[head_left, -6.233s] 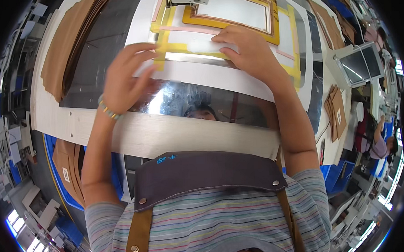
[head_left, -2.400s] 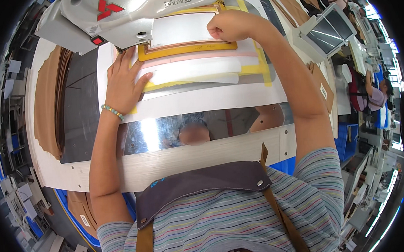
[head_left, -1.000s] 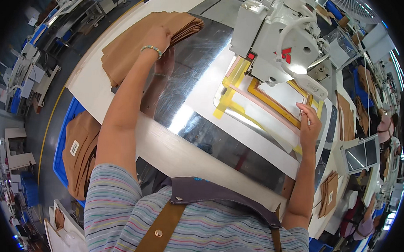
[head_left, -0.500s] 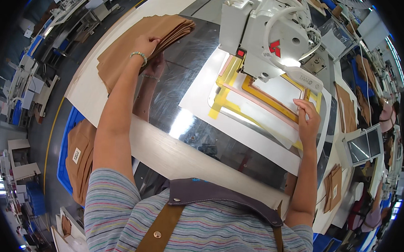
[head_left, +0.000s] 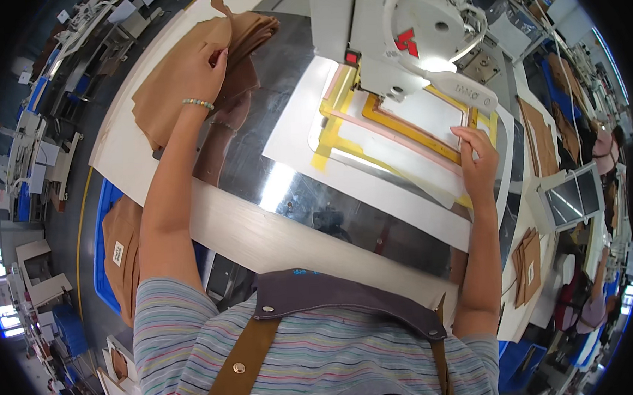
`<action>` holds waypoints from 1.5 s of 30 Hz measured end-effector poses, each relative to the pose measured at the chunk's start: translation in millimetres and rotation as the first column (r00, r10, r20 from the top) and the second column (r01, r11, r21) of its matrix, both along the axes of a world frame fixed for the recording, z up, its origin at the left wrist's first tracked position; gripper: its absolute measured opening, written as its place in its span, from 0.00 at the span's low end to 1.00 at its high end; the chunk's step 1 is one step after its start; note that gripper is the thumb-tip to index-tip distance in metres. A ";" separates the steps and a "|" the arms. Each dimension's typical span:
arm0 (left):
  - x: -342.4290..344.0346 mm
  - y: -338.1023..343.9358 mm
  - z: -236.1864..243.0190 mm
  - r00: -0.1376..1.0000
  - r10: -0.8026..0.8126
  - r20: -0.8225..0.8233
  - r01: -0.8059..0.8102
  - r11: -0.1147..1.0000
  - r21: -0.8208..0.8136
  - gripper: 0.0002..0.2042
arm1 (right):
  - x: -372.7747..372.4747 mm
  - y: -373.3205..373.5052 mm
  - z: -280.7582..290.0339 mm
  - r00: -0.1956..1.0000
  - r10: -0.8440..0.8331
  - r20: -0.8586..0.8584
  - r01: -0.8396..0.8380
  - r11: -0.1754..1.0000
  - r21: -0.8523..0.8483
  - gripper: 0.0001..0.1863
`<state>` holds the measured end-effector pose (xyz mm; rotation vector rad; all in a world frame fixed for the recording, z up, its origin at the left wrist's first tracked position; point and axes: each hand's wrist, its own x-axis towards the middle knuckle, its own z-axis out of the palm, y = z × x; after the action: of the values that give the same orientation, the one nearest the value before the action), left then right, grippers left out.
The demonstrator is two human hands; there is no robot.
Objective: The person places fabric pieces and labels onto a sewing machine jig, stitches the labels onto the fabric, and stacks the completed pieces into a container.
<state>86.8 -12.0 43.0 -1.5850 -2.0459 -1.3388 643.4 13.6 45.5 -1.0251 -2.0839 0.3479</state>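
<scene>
A blue bin (head_left: 100,235) and a small screen (head_left: 569,202) flank the table.

we see a bright, evenly lit scene under overhead light. a small lamp on the sewing machine (head_left: 408,38) burns out to white just above the yellow frame (head_left: 398,123). the steel tabletop (head_left: 288,192) throws back a hard white glare patch and a dim mirror image. shadows stay soft and short. the middle is sharp; the fisheye bends straight edges hard toward the rim, where detail shrinks, smears and falls into black corners.
</scene>
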 end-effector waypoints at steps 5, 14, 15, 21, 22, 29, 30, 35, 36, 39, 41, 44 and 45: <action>57.7 -53.5 -19.7 0.816 -0.451 -0.362 0.370 0.888 -0.273 0.03 | -19.5 -10.4 9.5 0.993 0.069 0.098 -0.089 0.972 0.216 0.14; 110.0 -89.9 -19.9 0.652 -0.630 -0.422 0.517 0.777 -0.361 0.05 | -136.4 -25.7 -1.9 0.865 0.308 0.395 -0.468 0.780 0.415 0.10; 109.5 -91.4 -19.5 0.644 -0.637 -0.423 0.523 0.771 -0.364 0.05 | -146.9 -20.6 -8.2 0.854 0.267 0.447 -0.471 0.762 0.445 0.08; 90.1 -120.5 -19.2 0.643 -0.583 -0.497 0.430 0.812 -0.396 0.11 | -164.5 -10.1 -23.2 0.791 0.179 0.584 -0.457 0.809 0.370 0.09; 77.3 -130.8 -20.0 0.658 -0.539 -0.527 0.362 0.839 -0.406 0.12 | -163.2 -9.5 -23.1 0.793 0.157 0.589 -0.459 0.789 0.408 0.08; 8.9 -151.6 -27.6 0.727 -0.299 -0.619 0.061 0.925 -0.375 0.11 | -133.9 -19.2 -12.3 0.848 0.137 0.512 -0.412 0.779 0.472 0.08; 6.6 -143.4 -30.7 0.726 -0.293 -0.623 0.068 0.931 -0.358 0.09 | -123.5 -20.0 -9.0 0.843 0.112 0.527 -0.399 0.786 0.472 0.08; 45.7 -81.0 -26.1 0.664 -0.392 -0.636 0.203 0.914 -0.352 0.08 | -62.3 -28.9 4.7 0.814 0.002 0.582 -0.345 0.807 0.479 0.04; 59.9 -66.9 -23.8 0.633 -0.447 -0.632 0.282 0.893 -0.349 0.09 | -46.6 -31.2 5.9 0.789 -0.050 0.612 -0.312 0.826 0.469 0.04; 95.1 -27.9 -23.8 0.525 -0.551 -0.649 0.461 0.825 -0.328 0.11 | -1.1 -35.2 9.2 0.733 -0.128 0.668 -0.238 0.872 0.428 0.04; 121.0 -6.3 -22.3 0.466 -0.588 -0.661 0.556 0.776 -0.298 0.11 | 27.0 -38.2 9.1 0.706 -0.158 0.690 -0.189 0.898 0.398 0.04; 147.0 14.9 -24.2 0.384 -0.619 -0.685 0.603 0.730 -0.321 0.12 | 56.3 -38.1 4.0 0.673 -0.241 0.699 -0.119 0.898 0.424 0.04; 150.4 14.3 -24.2 0.380 -0.621 -0.686 0.603 0.729 -0.325 0.12 | 60.6 -37.5 1.7 0.676 -0.241 0.696 -0.116 0.898 0.424 0.04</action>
<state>237.2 2.3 18.8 -2.4932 -0.9384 -0.5228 704.0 -23.9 47.2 -1.0438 -2.6400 -0.6945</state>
